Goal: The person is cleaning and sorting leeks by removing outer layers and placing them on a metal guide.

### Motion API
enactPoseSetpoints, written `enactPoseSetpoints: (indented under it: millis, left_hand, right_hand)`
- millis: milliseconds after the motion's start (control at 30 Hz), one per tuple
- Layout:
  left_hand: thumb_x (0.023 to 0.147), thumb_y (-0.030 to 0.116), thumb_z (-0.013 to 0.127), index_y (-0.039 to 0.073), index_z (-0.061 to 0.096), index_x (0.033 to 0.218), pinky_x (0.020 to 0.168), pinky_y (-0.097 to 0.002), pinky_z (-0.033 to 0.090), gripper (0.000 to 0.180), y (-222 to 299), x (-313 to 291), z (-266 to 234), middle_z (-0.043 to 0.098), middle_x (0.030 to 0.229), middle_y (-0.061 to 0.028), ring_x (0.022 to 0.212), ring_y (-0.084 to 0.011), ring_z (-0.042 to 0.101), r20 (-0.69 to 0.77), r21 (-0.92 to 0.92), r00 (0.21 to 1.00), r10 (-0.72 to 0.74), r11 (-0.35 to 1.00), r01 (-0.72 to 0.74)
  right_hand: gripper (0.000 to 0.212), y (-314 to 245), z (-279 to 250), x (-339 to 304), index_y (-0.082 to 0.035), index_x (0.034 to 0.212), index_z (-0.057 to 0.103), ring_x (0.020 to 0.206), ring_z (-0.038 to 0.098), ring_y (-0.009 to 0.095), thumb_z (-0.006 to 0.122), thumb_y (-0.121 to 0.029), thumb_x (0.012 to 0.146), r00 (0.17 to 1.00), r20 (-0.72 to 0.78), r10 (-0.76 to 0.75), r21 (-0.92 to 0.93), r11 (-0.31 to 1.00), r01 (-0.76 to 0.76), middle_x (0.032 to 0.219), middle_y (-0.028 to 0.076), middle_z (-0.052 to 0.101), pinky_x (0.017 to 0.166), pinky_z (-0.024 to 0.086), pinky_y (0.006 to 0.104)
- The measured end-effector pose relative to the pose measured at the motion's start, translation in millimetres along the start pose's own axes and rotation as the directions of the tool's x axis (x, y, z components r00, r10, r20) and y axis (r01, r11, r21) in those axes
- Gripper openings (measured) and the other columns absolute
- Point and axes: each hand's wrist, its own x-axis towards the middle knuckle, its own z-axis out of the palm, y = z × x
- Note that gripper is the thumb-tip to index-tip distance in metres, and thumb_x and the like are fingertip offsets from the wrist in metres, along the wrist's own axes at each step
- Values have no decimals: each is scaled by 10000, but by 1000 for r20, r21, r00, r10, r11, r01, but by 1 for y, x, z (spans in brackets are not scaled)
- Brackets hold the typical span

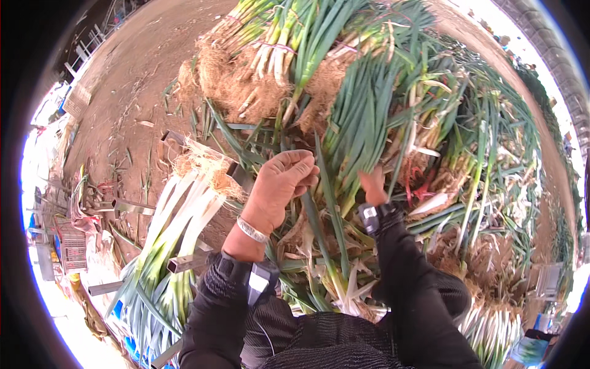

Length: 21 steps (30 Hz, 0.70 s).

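Observation:
My left hand (284,183) is raised in the middle, its thumb and fingers pinched together. Whatever it may hold is too small or hidden to make out. Beside it, long green onion leaves (329,206) slant down toward my lap. My right hand (373,186) reaches to the lower end of a thick bundle of green onions (362,104). Its fingers are largely hidden, so I cannot tell their grip. To the left, a group of trimmed green onions (184,212) with white stalks and fibrous roots lies across a metal frame (184,263).
Tied bunches of green onions (270,58) with brown roots lie ahead on the bare earth (123,104). A large heap of loose green onions (491,160) spreads to the right. More white stalks (491,332) stand at the lower right. A red crate (72,246) is at the far left.

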Motion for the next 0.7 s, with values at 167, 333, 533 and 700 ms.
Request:
enactPoseSetpoints:
  millis: [167, 333, 533, 700]
  left_hand:
    - [949, 242, 649, 89, 623, 1161, 768, -241, 496, 263, 6, 4, -8, 704, 968, -16, 851, -97, 672, -1, 46, 1000, 7, 999, -7]
    - [951, 246, 648, 89, 624, 1162, 772, -244, 494, 264, 9, 3, -8, 704, 971, -16, 855, -93, 669, 19, 33, 1000, 4, 999, -5]
    - [948, 258, 652, 101, 633, 1155, 759, -238, 489, 261, 7, -5, -5, 705, 963, -10, 843, -91, 669, 59, 43, 998, 20, 999, -23]
    - [944, 263, 656, 105, 640, 1146, 750, -239, 492, 257, 3, -16, -1, 705, 958, -5, 840, -89, 671, 98, -9, 994, 55, 998, -54]
  right_hand:
    - [509, 118, 64, -48, -3, 1314, 509, 1010, 595, 278, 687, -190, 876, 988, 154, -24, 352, 936, -32, 1217, 139, 591, 826, 476, 448]
    - [328, 96, 49, -98, 12, 1163, 618, 829, 612, 192, 629, -58, 843, 989, 123, -80, 353, 935, 32, 1013, 74, 666, 692, 477, 314]
    - [200, 42, 9, -109, -4, 1027, 617, 683, 592, 156, 608, -90, 847, 926, 361, 108, 499, 816, -290, 862, 51, 626, 664, 503, 290]
    - [178, 78, 40, -76, -33, 1008, 604, 725, 561, 119, 615, -152, 876, 934, 288, 209, 198, 942, -272, 885, 40, 608, 652, 475, 293]
